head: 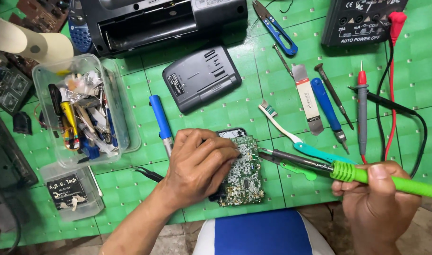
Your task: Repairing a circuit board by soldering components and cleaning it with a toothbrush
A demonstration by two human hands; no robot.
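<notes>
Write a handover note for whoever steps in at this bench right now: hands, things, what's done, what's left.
Left hand: pressed down on the circuit board, steadying it on the green mat.
Right hand: grips the green-handled soldering iron, tip at the board's right edge.
Nearby: grey cover above the board, toothbrush and probes to the right, tweezers to the left.
Done: board is out of its case, bare side up.
Left: which joints are finished is too small to tell; the cover is not yet refitted.

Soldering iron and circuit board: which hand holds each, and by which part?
The right hand grips the soldering iron by its green handle. The left hand rests over the green circuit board's left side, pressing it down.
</notes>
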